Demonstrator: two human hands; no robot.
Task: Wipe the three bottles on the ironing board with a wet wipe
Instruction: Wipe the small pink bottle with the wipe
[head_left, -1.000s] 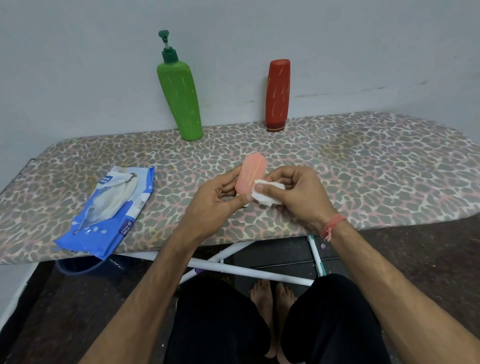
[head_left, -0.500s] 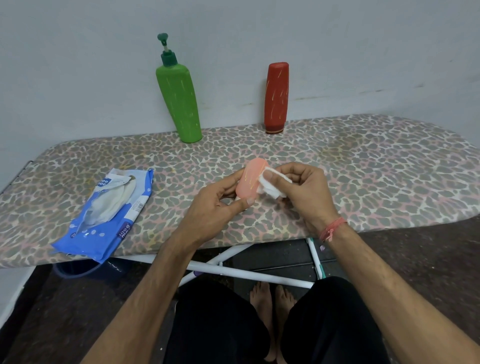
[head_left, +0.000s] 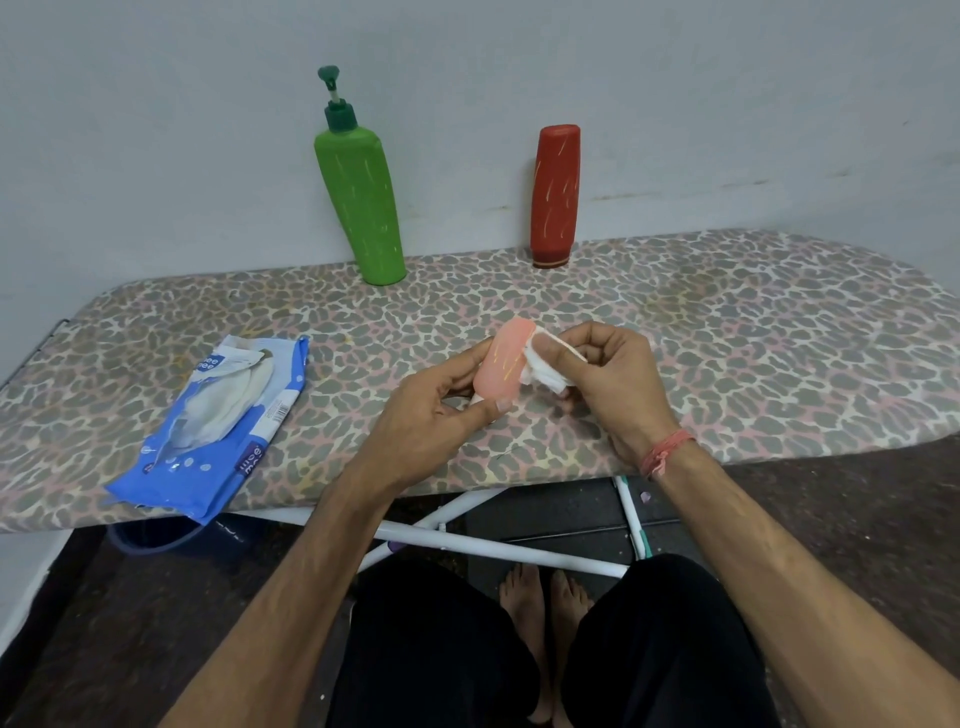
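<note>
Change since 0.5 s ago: the wet wipe (head_left: 545, 366) sits higher on the pink bottle (head_left: 503, 364), now against its upper right edge; the 2 standing bottles and the pack have not shifted on the board.
Pink bottle: small, tilted, lifted just above the ironing board (head_left: 727, 332), near its front edge at the middle.
Left hand (head_left: 436, 421): fingers and thumb curled round the lower part of the pink bottle, thumb tip on its bottom front.
Right hand (head_left: 608, 379): fingers bunched, pinching the folded wet wipe and pressing it on the bottle's side.
Green pump bottle (head_left: 361, 208): upright at the back by the wall, untouched.
Red bottle (head_left: 555, 195): stands cap down at the back, well apart from the green one.
Wet wipe pack (head_left: 223, 431): blue, flap open, lying at the left front edge of the board.
Handling, pink bottle: likely light, stiff plastic, smooth and slippery once damp; best held low at the cap end so the body is free to rub.
Handling, wipe: soft and limp, so it needs a folded pad under the fingertips.
Handling, green bottle: tall and leaning; take the body, not the thin pump.
Progress: judged as bottle 1 of 3 in hand.
</note>
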